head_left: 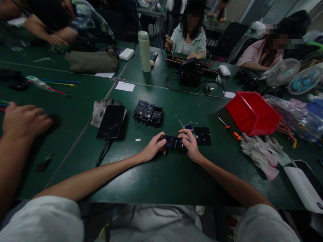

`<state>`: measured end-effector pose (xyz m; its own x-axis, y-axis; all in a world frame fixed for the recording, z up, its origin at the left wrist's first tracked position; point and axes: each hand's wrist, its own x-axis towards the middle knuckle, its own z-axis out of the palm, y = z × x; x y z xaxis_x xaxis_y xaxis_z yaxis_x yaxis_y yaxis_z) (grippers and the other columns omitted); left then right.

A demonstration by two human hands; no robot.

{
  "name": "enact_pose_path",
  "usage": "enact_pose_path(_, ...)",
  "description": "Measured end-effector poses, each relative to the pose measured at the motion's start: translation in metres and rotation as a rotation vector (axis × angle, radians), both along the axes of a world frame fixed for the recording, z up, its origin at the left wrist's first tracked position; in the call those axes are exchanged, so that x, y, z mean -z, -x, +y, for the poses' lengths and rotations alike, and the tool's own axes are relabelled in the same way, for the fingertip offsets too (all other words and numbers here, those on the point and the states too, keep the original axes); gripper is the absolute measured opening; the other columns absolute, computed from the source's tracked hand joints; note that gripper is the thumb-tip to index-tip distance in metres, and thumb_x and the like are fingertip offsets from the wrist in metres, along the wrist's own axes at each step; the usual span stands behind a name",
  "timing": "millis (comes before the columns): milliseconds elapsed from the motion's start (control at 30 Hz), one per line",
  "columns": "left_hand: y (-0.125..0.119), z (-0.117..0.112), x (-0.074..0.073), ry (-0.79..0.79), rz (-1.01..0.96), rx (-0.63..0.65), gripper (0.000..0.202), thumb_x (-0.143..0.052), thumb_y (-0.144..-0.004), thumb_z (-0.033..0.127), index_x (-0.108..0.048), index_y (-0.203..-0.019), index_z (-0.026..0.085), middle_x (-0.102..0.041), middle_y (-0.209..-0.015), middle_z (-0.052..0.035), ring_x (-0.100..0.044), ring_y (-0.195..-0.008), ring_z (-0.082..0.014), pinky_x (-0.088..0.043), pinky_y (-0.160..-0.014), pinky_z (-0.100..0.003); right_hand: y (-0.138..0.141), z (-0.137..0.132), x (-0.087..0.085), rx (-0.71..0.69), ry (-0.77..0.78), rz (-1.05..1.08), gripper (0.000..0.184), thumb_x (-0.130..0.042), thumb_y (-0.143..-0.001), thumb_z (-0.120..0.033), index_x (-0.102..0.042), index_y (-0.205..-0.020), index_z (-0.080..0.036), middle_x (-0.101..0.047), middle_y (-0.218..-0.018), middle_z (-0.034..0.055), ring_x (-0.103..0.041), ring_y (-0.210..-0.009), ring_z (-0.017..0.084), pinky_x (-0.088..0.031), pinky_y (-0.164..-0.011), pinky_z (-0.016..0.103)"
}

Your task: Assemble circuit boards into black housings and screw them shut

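Observation:
My left hand (153, 148) and my right hand (189, 144) both grip a small black module (174, 142) with a bluish screen, held flat just above the green table (161, 174). The left fingers curl round its left end, and the right fingers close over its right end. Just beyond the right hand lie a small blue-faced part (188, 127) and a flat black square piece (203, 135). Three similar black modules (148, 112) stand in a row further back. An orange-handled screwdriver (231, 131) lies to the right.
A black phone (111, 121) on a cable lies left of centre, beside a grey glove (99, 109). A red bin (252, 112), pale gloves (262, 154) and a white case (304, 185) sit right. Another person's hand (24, 119) rests at far left. Other people work opposite, near a pale bottle (144, 51).

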<state>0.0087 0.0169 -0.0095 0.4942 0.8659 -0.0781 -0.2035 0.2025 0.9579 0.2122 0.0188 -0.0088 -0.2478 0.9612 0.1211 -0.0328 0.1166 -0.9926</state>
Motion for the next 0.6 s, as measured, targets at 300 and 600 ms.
enact_pose_path(300,-0.0003,0.0001,0.0008,-0.005,0.035,-0.005,0.045,-0.055,-0.079,0.060,-0.041,-0.086,0.018,-0.050,-0.070,0.0032,-0.055,-0.052,-0.0078,-0.036,-0.046,-0.017,-0.0019,-0.0011,-0.0021,0.017,-0.028,-0.055,0.040,-0.056,-0.082,-0.052,-0.051,-0.111,-0.023,-0.053,-0.087,0.0017,-0.051,-0.073,0.016,-0.040,-0.065,0.027)
enact_pose_path(600,-0.0003,0.0003,-0.0022,-0.073,0.060,-0.008,0.043,-0.052,-0.081,0.059,-0.042,-0.085,0.017,-0.049,-0.063,0.0042,-0.050,-0.048,-0.0067,-0.027,-0.044,-0.017,-0.0024,-0.0002,-0.0010,0.007,-0.025,-0.026,0.037,-0.057,-0.083,-0.048,-0.052,-0.111,-0.024,-0.053,-0.087,0.0016,-0.051,-0.073,0.016,-0.039,-0.065,0.027)
